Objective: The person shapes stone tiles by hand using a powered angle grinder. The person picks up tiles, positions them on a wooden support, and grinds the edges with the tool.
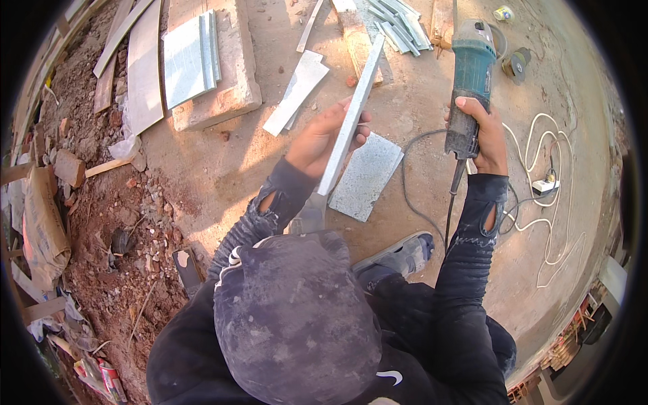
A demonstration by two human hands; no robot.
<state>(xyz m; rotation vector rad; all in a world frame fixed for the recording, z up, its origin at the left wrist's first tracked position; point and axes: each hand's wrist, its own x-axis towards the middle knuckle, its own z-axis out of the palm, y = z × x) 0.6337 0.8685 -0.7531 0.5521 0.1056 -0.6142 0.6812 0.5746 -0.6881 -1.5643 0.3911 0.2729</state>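
Note:
My left hand (324, 138) grips a long narrow grey stone piece (353, 115), held edge-up and slanting toward the upper right. My right hand (482, 135) is wrapped round the body of a teal-and-black angle grinder (470, 81), whose head points away from me and whose dark cord hangs down. A speckled grey tile (366, 174) lies on the ground between my hands. Pale offcuts (290, 94) lie beyond my left hand. A dusty dark cap (290, 304) fills the lower middle, hiding much of what is below it.
Tiles (189, 57) rest on a concrete block (236, 91) beside boards (145, 74). More strips (398, 30) lie at the top. A loose disc attachment (516, 64) and a white extension socket with cables (543, 185) lie at right. Rubble (115, 223) covers the left; a sandalled foot (398, 256) is below.

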